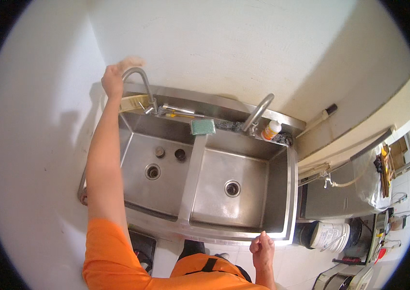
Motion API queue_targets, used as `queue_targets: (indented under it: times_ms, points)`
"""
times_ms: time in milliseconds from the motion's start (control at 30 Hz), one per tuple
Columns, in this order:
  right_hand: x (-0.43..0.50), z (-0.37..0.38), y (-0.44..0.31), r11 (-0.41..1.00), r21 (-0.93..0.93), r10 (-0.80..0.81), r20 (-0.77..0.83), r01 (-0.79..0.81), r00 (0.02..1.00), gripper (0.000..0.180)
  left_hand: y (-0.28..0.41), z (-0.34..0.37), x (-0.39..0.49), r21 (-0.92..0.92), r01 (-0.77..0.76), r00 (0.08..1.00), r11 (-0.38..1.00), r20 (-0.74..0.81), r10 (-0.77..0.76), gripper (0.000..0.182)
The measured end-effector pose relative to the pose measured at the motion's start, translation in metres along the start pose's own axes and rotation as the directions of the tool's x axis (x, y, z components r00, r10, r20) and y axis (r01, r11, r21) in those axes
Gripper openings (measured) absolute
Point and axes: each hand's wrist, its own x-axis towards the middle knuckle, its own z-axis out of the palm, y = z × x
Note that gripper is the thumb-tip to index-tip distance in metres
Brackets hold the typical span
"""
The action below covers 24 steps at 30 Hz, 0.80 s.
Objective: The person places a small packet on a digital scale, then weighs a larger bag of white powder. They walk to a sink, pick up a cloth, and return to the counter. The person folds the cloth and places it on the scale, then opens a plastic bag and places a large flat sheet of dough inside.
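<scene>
My left arm reaches to the back left corner of a stainless steel double sink (185,181). My left hand (112,82) is closed around a blurred beige thing (133,62), perhaps a cloth, beside the curve of the left faucet (146,81) and near the wall. At the sink's front rim, my right hand (263,250) has its fingers curled in, with nothing visible in it. A drain (152,171) is in the left basin, with a grey stopper (159,152) and a dark stopper (180,155) behind it. Another drain (232,188) is in the right basin.
A green scouring sponge (203,127) sits on the divider's back end. Along the back ledge are brushes (181,112), a cream basket (132,103), the right faucet (259,110), a white bottle (271,129) and steel scrubbers (283,138). White buckets (330,236) stand right of the sink.
</scene>
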Motion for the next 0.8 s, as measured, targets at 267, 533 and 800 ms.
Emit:
queue_targets:
  times_ms: [267,533,800]
  points:
    - [-0.025,-0.048,-0.015,0.989,-0.065,-0.142,-0.128,0.135,0.981,0.023,0.195,-0.051,-0.294,-0.568,0.809,0.553,0.15,0.823,0.132,0.032]
    - [-0.081,-0.171,-0.034,0.931,-0.045,-0.362,-0.006,0.361,0.932,0.074,0.351,-0.168,-0.576,0.193,0.938,-0.247,0.287,0.955,0.167,0.032]
    - [-0.174,-0.341,-0.03,0.883,0.241,-0.262,-0.459,0.403,0.849,0.019,0.441,-0.219,-0.738,0.463,0.801,-0.595,0.378,0.68,0.428,0.041]
